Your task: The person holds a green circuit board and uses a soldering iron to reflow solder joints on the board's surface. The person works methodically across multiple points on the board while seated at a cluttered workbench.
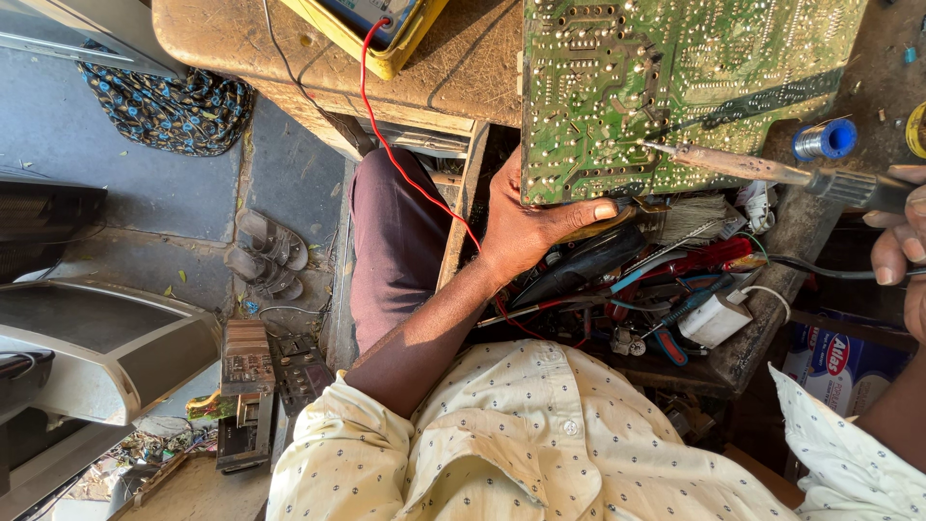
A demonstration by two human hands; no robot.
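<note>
Gripping the near edge of a green circuit board (675, 87), the left hand (526, 227) has its thumb pressed on the solder side and its fingers hidden beneath, clamped firmly on the board. The right hand (902, 236), at the right edge of the view, has its fingers closed round the dark handle of a soldering iron (762, 169), whose brown shaft reaches left so that its tip sits on or just above the board's lower middle; contact cannot be told. The board lies copper side up, overhanging a worn wooden bench (318, 58). The work looks to be at the soldering stage, with the iron being brought to a joint; the next move calls for a steady board and a precise touch of the tip on one small pad among many close ones. Just beside the board's right end stands a blue spool of solder (827, 139). Below the board, an open drawer (762, 328) holds a jumble: a brush, red- and blue-handled screwdrivers, a dark tool, loose wires and a small white adapter. A yellow meter (386, 29) sits on the bench, its red lead (386, 135) trailing toward the drawer. Sandals (268, 253) lie on the floor at left.
</note>
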